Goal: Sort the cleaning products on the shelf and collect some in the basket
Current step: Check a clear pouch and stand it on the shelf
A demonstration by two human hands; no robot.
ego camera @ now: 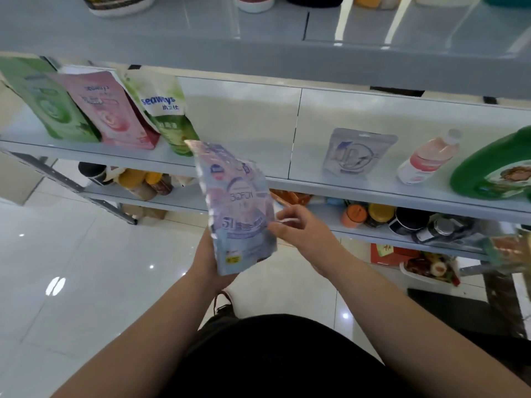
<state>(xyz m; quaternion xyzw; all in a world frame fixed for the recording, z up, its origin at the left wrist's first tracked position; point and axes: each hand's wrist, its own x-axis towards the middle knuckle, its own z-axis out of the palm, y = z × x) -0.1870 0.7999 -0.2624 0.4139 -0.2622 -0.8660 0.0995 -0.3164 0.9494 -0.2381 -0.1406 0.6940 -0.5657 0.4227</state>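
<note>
Left hand (208, 261) grips the lower part of a pale pouch (241, 214), held tilted in front of the shelf (247, 130). Right hand (301, 234) is just beside the pouch's right edge, fingers loosely curled, holding nothing. On the shelf beyond, at left: green bag (48, 104), pink bag (112, 110), white-green bag (169, 113). At right: silver pouch (359, 152), pink bottle (428, 159), green jug (488, 173).

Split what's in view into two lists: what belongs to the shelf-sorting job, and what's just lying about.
Job: lilac pouch, held by the left hand; right hand at its edge; on the middle shelf, green pouch, pink pouch, Seaways pouch, pale pouch, pink bottle, green jug.

Lying about: jars on the lower shelf; food tray below.
</note>
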